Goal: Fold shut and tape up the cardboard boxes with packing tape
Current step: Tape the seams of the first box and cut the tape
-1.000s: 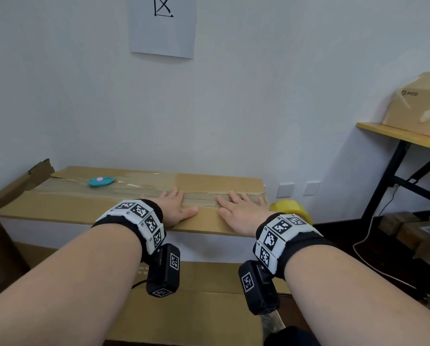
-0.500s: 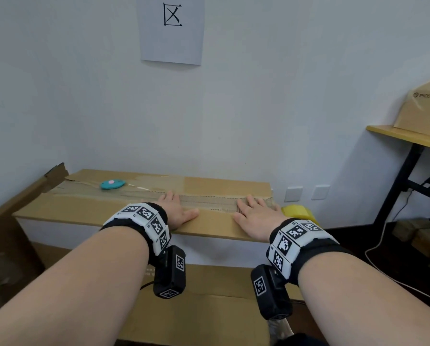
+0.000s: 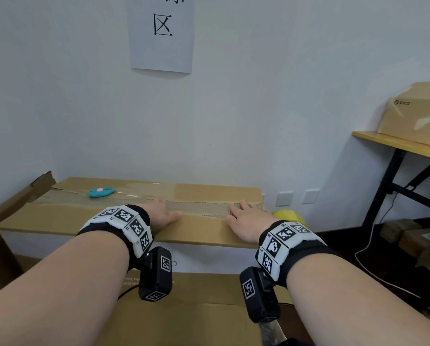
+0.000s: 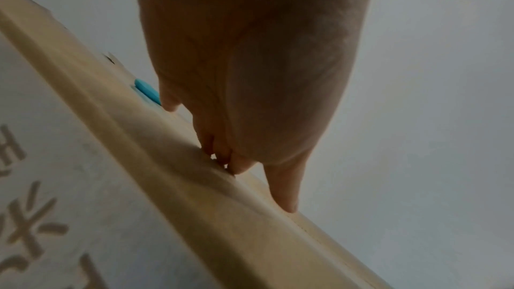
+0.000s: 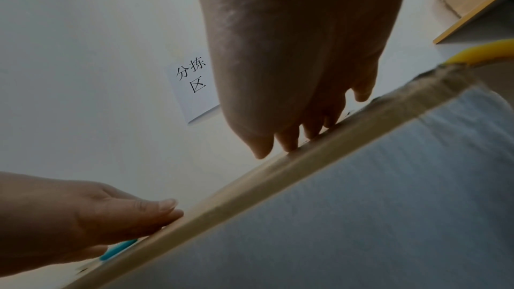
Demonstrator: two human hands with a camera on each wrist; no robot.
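A long flat cardboard box (image 3: pixel 59 221) stands against the wall, flaps folded shut, a strip of tape (image 3: pixel 204 208) along its seam. My left hand (image 3: pixel 161 217) lies flat on the near flap around the middle, fingers straight on the seam. My right hand (image 3: pixel 246 221) presses flat near the box's right end. In the left wrist view the left hand's fingertips (image 4: pixel 286 203) touch the box top (image 4: pixel 194 206). In the right wrist view the right hand's fingertips (image 5: pixel 289 142) rest on the box edge (image 5: pixel 250 188). A yellow tape roll (image 3: pixel 287 216) sits just beyond the right end.
A teal cutter (image 3: pixel 101 191) lies on the box top at the left. A second cardboard box (image 3: pixel 189 315) lies below my wrists. At the right a wooden shelf (image 3: pixel 393 144) on black legs carries a brown carton (image 3: pixel 413 113). A paper sign (image 3: pixel 161 33) hangs on the wall.
Both hands stay flat on the box top, and the right hand has slid rightward along the seam, widening the gap between them. The head view has tilted upward.
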